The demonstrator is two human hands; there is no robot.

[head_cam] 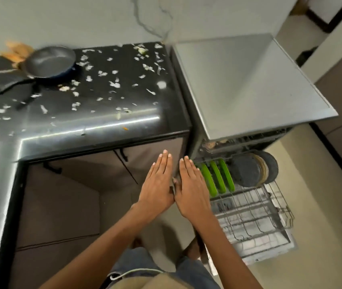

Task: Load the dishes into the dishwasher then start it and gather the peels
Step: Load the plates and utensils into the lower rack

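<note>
My left hand (pixel 158 181) and my right hand (pixel 192 185) are held flat side by side in the air, fingers straight, holding nothing, just left of the dishwasher (pixel 245 84). Its door is down and the lower wire rack (pixel 255 213) is pulled out. Three green plates (pixel 218 177) stand upright at the rack's back left, with dark round dishes (pixel 251 171) beside them on the right. A dark frying pan (pixel 50 62) lies on the black countertop (pixel 95 126), among several scattered white peels (pixel 114 84).
Orange peels or bread (pixel 16 52) lie behind the pan by the wall. The counter turns toward me along the left. Brown cabinet doors (pixel 95 170) sit under it. Beige floor lies right of the dishwasher, with cabinets at the far right.
</note>
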